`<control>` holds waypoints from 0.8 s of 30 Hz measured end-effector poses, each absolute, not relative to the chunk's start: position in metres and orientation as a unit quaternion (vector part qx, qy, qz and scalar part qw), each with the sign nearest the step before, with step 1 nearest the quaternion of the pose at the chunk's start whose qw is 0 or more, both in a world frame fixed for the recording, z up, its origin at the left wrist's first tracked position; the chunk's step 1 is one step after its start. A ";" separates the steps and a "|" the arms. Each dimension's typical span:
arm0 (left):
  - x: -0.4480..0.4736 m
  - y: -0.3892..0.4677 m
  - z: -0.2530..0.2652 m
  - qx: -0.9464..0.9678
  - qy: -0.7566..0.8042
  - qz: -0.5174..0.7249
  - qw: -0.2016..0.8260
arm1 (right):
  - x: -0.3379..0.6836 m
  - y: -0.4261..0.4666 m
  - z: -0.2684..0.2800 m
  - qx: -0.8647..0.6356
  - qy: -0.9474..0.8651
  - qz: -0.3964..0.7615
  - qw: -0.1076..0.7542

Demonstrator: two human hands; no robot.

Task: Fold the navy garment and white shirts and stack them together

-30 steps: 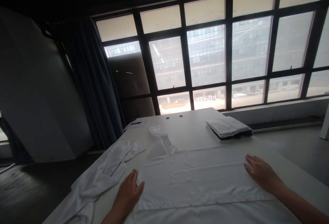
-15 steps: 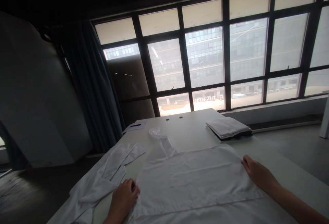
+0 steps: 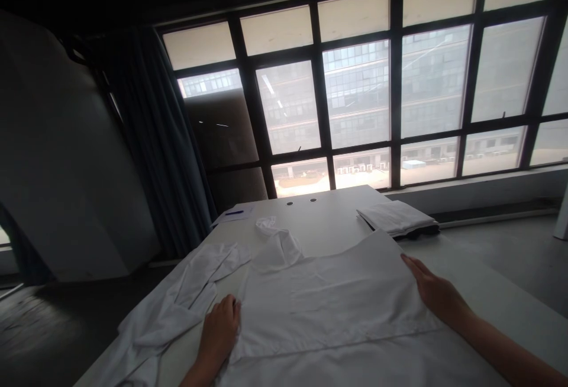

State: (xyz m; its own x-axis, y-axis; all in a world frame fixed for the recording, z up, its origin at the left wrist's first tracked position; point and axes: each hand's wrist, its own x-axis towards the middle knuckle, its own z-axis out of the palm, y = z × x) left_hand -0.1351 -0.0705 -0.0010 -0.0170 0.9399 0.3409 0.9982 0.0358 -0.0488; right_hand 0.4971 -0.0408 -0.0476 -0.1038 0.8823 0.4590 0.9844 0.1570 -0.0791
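A white table (image 3: 335, 230) bears a spread white garment (image 3: 346, 298), a rumpled white cloth (image 3: 180, 310) at left, a folded stack (image 3: 397, 218) at right, and a paper sheet (image 3: 247, 212) far left.

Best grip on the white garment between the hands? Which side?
Probably pinch the left and right edges of the white garment, one hand from each side. It's broad, thin cloth, so a single-edge grip may let it sag. The left hand and right hand are at those edges.

The garment (image 3: 355, 289) is white, the curtain (image 3: 155, 138) blue.
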 end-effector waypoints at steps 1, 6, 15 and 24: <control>-0.137 -0.066 0.000 -0.684 -0.707 -0.099 0.147 | 0.494 -0.037 -0.044 -0.635 -0.734 -0.135 0.200; -0.139 -0.039 0.011 -0.668 -0.721 -0.079 0.167 | 0.474 -0.006 -0.024 -0.629 -0.744 -0.152 0.167; -0.125 -0.011 0.029 -0.705 -0.690 -0.066 0.150 | 0.412 0.023 0.000 -0.648 -0.741 -0.107 0.137; -0.091 -0.027 -0.001 -0.765 -0.644 -0.009 0.015 | 0.378 0.002 -0.020 -0.620 -0.780 0.050 0.069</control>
State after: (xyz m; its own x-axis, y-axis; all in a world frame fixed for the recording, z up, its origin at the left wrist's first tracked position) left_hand -0.0914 -0.0273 -0.0012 0.1703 0.9849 0.0319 0.9854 -0.1700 -0.0114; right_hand 0.3777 0.0023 -0.0202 -0.2210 0.9742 0.0462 0.9604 0.2257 -0.1636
